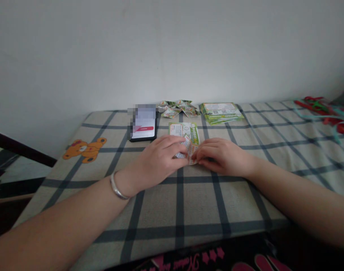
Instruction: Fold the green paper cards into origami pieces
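Observation:
A green and white printed leaflet [192, 130] lies on the checked cloth in front of me, its near part bent up and folded over. My left hand [163, 160] has its fingers closed on the leaflet's near left part. From the other side, my right hand [221, 156] pinches the near right corner between thumb and fingers. The fingertips of both hands almost meet and cover part of the fold. Just behind are several small folded paper pieces [179, 109] in the same print. A stack of flat leaflets [221, 113] lies to their right.
A phone [146, 126] with a lit screen lies left of the leaflet. Further left is a flat orange bear figure [85, 149]. Red, green and pale blue strips [321, 107] lie at the far right. A wall [172, 52] rises behind the checked tablecloth [157, 218].

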`<state>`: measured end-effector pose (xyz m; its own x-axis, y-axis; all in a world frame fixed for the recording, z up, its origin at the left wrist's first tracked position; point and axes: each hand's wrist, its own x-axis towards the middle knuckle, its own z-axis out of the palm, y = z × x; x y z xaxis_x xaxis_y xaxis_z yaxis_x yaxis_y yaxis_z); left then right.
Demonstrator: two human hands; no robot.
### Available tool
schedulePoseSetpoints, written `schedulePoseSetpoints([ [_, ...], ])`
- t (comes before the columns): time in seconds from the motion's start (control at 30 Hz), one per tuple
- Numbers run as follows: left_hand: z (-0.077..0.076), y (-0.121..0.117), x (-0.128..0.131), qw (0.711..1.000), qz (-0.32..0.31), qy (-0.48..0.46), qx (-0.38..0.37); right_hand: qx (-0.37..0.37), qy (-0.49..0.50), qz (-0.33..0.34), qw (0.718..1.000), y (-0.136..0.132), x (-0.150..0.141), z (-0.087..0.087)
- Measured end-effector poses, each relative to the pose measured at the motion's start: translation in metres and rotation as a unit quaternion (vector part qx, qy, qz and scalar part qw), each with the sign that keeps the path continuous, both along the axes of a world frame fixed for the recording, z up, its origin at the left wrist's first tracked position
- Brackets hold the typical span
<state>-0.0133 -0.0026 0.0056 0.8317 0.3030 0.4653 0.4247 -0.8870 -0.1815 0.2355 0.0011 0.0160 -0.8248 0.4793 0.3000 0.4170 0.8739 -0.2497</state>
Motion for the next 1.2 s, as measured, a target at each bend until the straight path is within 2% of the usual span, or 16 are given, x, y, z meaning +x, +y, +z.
schedulePoseSetpoints([
  [0.13, 0.001, -0.002, 0.001, 1.0, -0.006, 0.016, -0.001, -0.021, 0.019, -0.022, 0.999, 0.001, 0.002, -0.001],
  [0.37, 0.006, -0.004, 0.002, 0.999, -0.02, 0.026, -0.04, 0.0, 0.052, -0.053, 0.997, 0.003, 0.004, 0.0],
  [0.57, 0.006, -0.004, 0.003, 0.997, -0.046, 0.039, -0.055, -0.017, 0.081, -0.051, 0.995, 0.013, 0.005, -0.006],
  [0.87, 0.004, -0.003, 0.002, 0.996, -0.048, 0.042, -0.066, -0.039, 0.08, -0.08, 0.993, 0.02, 0.005, -0.008],
  [0.97, 0.005, -0.003, 0.003, 0.995, -0.057, 0.042, -0.069, -0.041, 0.076, -0.065, 0.994, 0.023, 0.012, -0.006],
  [1.1, 0.006, -0.003, 0.003, 0.994, -0.063, 0.044, -0.073, -0.07, 0.068, -0.002, 0.995, 0.026, 0.017, -0.002],
  [1.2, 0.007, -0.003, 0.003, 0.994, -0.066, 0.039, -0.072, -0.057, 0.05, 0.013, 0.997, 0.026, 0.017, 0.0],
])
